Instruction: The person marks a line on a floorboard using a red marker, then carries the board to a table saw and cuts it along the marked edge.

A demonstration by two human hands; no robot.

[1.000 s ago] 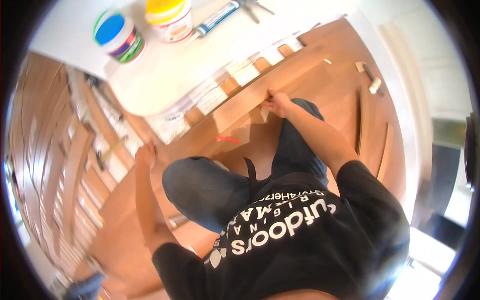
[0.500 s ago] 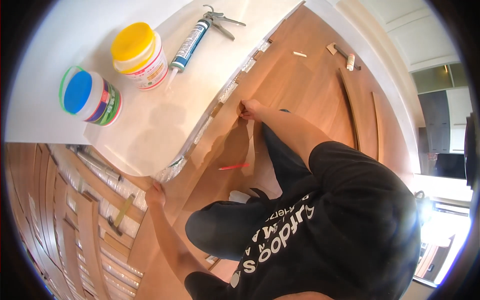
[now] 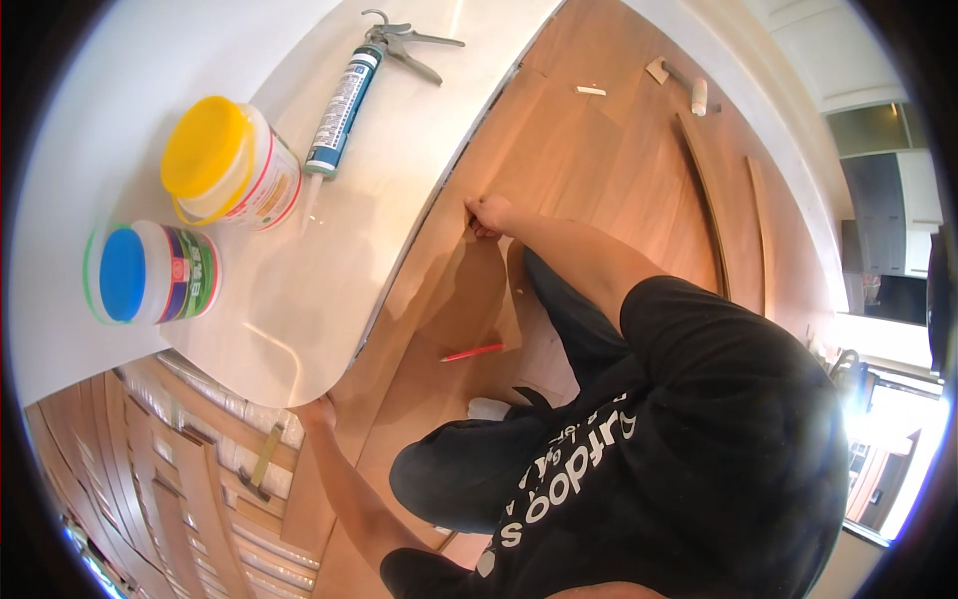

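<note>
A long wooden floorboard lies beside the edge of a white ledge. My left hand is at the board's near end, by the ledge's rounded corner. Its fingertips are partly hidden, but it appears closed on the board. Farther along the board, my right hand has its fingers curled at the edge, thumb side toward the ledge. A red pencil rests on the floor between my hands, close to my knees.
On the ledge stand a yellow-lidded tub, a blue-lidded tub and a caulking gun. At lower left, a hammer lies among loose planks and foil underlay. Long strips and a tool with a pale cylindrical end lie at right.
The gap with foil underlay between board and ledge no longer shows; the board now appears right against the ledge. The view has shifted, and both hands keep their places on the board.
</note>
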